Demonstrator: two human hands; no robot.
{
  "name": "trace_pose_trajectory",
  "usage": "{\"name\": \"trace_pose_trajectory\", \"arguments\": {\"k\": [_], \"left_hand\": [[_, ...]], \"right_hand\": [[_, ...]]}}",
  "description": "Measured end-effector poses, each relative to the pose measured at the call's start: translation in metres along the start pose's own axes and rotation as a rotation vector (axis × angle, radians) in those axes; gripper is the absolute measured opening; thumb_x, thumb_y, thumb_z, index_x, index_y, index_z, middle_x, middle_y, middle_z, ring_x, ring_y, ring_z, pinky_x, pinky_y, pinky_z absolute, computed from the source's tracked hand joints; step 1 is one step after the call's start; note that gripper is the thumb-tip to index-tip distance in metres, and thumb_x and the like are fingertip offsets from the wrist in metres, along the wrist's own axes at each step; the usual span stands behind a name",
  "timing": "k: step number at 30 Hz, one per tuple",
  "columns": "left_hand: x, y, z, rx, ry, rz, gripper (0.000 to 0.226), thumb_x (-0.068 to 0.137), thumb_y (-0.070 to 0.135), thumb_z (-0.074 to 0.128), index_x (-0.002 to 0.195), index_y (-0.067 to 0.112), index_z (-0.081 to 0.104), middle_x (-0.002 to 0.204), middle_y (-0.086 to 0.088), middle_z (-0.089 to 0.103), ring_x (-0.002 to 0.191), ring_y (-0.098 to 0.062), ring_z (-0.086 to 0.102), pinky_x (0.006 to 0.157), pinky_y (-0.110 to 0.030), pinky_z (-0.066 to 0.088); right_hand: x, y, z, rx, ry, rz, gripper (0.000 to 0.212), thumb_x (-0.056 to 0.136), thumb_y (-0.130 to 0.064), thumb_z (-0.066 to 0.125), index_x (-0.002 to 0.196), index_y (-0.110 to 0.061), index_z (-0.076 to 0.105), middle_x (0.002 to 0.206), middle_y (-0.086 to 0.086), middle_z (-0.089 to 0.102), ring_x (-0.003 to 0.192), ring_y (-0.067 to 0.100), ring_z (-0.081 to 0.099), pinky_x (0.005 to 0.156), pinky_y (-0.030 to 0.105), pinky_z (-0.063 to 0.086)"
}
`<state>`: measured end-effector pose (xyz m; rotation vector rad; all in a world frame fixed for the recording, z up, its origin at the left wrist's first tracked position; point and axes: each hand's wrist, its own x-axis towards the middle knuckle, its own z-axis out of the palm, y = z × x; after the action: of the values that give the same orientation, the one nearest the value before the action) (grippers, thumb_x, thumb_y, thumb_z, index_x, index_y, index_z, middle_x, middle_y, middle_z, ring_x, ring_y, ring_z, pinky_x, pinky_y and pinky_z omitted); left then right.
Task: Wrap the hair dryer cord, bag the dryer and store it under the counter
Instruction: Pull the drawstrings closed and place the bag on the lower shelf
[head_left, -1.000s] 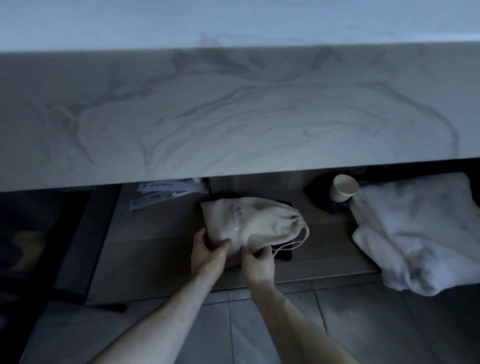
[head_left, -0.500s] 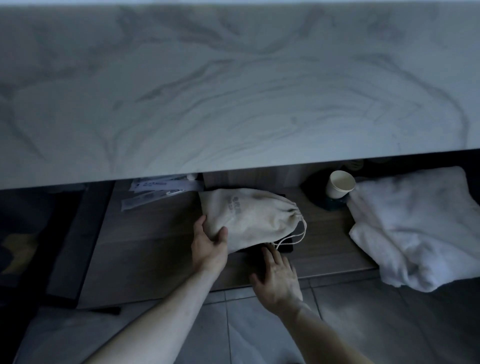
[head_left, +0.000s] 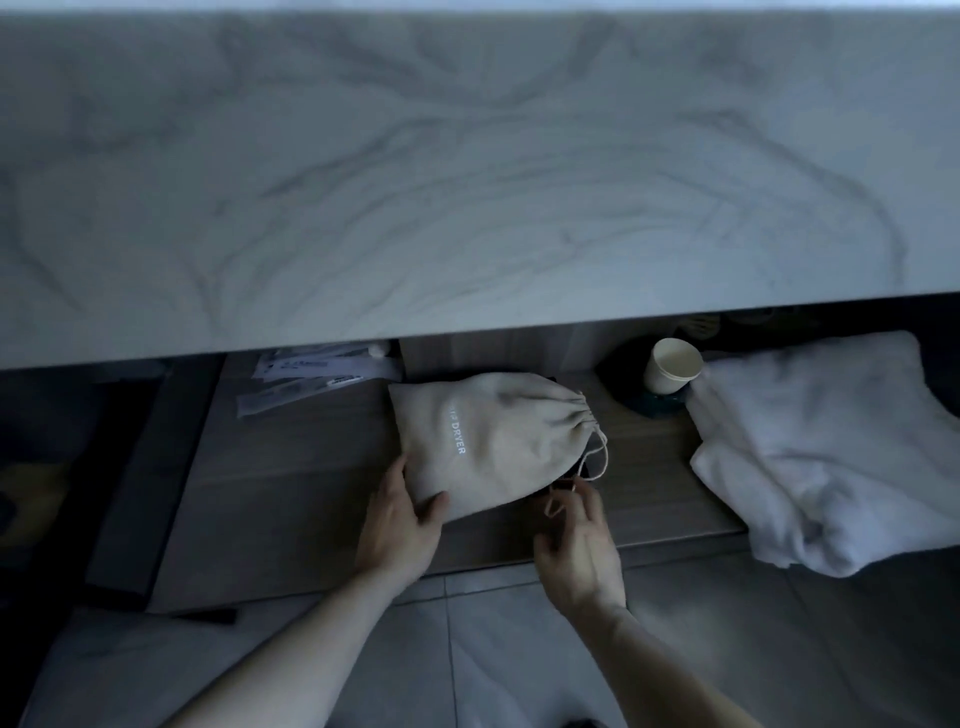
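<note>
A cloth bag (head_left: 493, 441) lies on the low wooden shelf (head_left: 291, 499) under the marble counter (head_left: 467, 182). The bag is full and lumpy, and its mouth is pulled shut with a drawstring (head_left: 592, 467). White letters on it spell DRYER (the thing inside cannot be seen through the cloth). Something flat and dark sticks out a little from under the bag's near right edge; what it is cannot be told.

To the right of the bag stands a paper cup (head_left: 672, 366) on a dark round thing. Its inside does not show. Just right of the cup is a heap of white towels (head_left: 831, 457), which hangs over the near edge of the shelf. Far and left of the bag lie some small white packets (head_left: 306, 379), partly hidden by the counter edge. Nothing blocks the bag from the near side.

The bag lies on its side. Its long way runs from left to right, with the closed mouth pointing right toward the cup and the flat bottom pointing left.

The left hand (head_left: 402, 525) grips the bag's near left corner, thumb on top and fingers round the edge. The right hand (head_left: 579, 551) is loose and spread, near the bag's mouth, with its fingertips at the dangling string ends. Whether it pinches the string cannot be told. The two hands are apart, with the tiled floor (head_left: 493, 649) below them.
</note>
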<state>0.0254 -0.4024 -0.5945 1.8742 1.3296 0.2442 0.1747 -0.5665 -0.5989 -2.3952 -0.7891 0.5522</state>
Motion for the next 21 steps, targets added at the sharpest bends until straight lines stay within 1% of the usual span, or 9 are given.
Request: {"name": "trace_pose_trajectory", "arguments": {"k": [1, 2, 4, 6, 9, 12, 14, 17, 21], "left_hand": [[-0.003, -0.004, -0.001, 0.010, 0.002, 0.009, 0.081, 0.094, 0.045, 0.069, 0.162, 0.023, 0.029, 0.161, -0.006, 0.048, 0.144, -0.030, 0.048, 0.113, -0.042, 0.044], [-0.004, -0.008, -0.001, 0.009, 0.011, 0.013, 0.080, 0.094, 0.043, 0.069, 0.161, 0.023, 0.031, 0.159, -0.006, 0.051, 0.141, -0.031, 0.051, 0.111, -0.041, 0.046], [-0.003, -0.010, -0.001, -0.006, 0.031, -0.005, 0.074, 0.095, 0.036, 0.071, 0.159, 0.023, 0.035, 0.154, -0.007, 0.057, 0.136, -0.033, 0.058, 0.105, -0.040, 0.049], [0.001, -0.008, 0.001, -0.011, 0.041, -0.034, 0.070, 0.095, 0.028, 0.071, 0.157, 0.024, 0.040, 0.148, -0.008, 0.063, 0.131, -0.034, 0.061, 0.101, -0.039, 0.051], [0.007, -0.004, 0.003, -0.054, 0.041, -0.086, 0.068, 0.095, 0.024, 0.071, 0.157, 0.024, 0.043, 0.144, -0.007, 0.065, 0.131, -0.033, 0.062, 0.102, -0.039, 0.052], [0.014, -0.005, 0.006, -0.092, 0.041, -0.113, 0.066, 0.095, 0.023, 0.070, 0.156, 0.025, 0.044, 0.143, -0.009, 0.066, 0.131, -0.033, 0.061, 0.105, -0.042, 0.053], [0.016, -0.005, 0.007, -0.104, 0.037, -0.121, 0.063, 0.096, 0.023, 0.068, 0.155, 0.026, 0.045, 0.143, -0.008, 0.066, 0.132, -0.033, 0.060, 0.107, -0.045, 0.052], [0.018, -0.004, 0.009, -0.121, 0.036, -0.129, 0.061, 0.099, 0.024, 0.066, 0.156, 0.026, 0.044, 0.144, -0.007, 0.065, 0.132, -0.032, 0.060, 0.106, -0.043, 0.052], [0.018, -0.005, 0.010, -0.107, 0.045, -0.128, 0.062, 0.099, 0.025, 0.065, 0.157, 0.025, 0.044, 0.146, -0.007, 0.065, 0.133, -0.033, 0.060, 0.106, -0.042, 0.052]], "right_hand": [[0.002, 0.000, -0.004, 0.049, 0.051, 0.046, 0.043, 0.081, -0.010, 0.064, 0.123, -0.016, 0.058, 0.156, 0.007, 0.044, 0.115, 0.037, 0.066, 0.073, 0.036, 0.050], [0.004, 0.000, -0.007, 0.097, 0.095, 0.078, 0.044, 0.083, -0.009, 0.065, 0.126, -0.015, 0.056, 0.154, 0.008, 0.045, 0.113, 0.037, 0.067, 0.071, 0.034, 0.047], [0.010, 0.001, -0.012, 0.157, 0.117, 0.102, 0.059, 0.086, -0.010, 0.066, 0.142, -0.016, 0.049, 0.151, 0.008, 0.051, 0.125, 0.033, 0.062, 0.081, 0.032, 0.045], [0.013, 0.005, -0.013, 0.165, 0.050, 0.099, 0.073, 0.086, -0.016, 0.068, 0.155, -0.017, 0.042, 0.150, 0.008, 0.055, 0.134, 0.033, 0.057, 0.091, 0.034, 0.048], [0.014, 0.008, -0.010, 0.127, -0.028, 0.101, 0.085, 0.084, -0.026, 0.066, 0.163, -0.016, 0.035, 0.163, 0.010, 0.045, 0.144, 0.036, 0.050, 0.110, 0.046, 0.050], [0.021, 0.006, -0.011, 0.131, -0.064, 0.129, 0.093, 0.083, -0.025, 0.068, 0.166, -0.016, 0.028, 0.167, 0.008, 0.037, 0.149, 0.034, 0.043, 0.118, 0.050, 0.043], [0.027, 0.007, -0.011, 0.130, -0.088, 0.150, 0.100, 0.080, -0.033, 0.066, 0.168, -0.016, 0.023, 0.173, 0.008, 0.030, 0.154, 0.034, 0.035, 0.122, 0.051, 0.038], [0.035, 0.007, -0.014, 0.128, -0.145, 0.150, 0.104, 0.078, -0.039, 0.062, 0.170, -0.019, 0.017, 0.177, 0.007, 0.019, 0.162, 0.032, 0.020, 0.130, 0.049, 0.024], [0.036, 0.010, -0.016, 0.043, -0.198, 0.094, 0.101, 0.090, -0.027, 0.069, 0.170, -0.014, 0.009, 0.179, 0.008, 0.010, 0.165, 0.028, 0.003, 0.134, 0.041, 0.009]]}}
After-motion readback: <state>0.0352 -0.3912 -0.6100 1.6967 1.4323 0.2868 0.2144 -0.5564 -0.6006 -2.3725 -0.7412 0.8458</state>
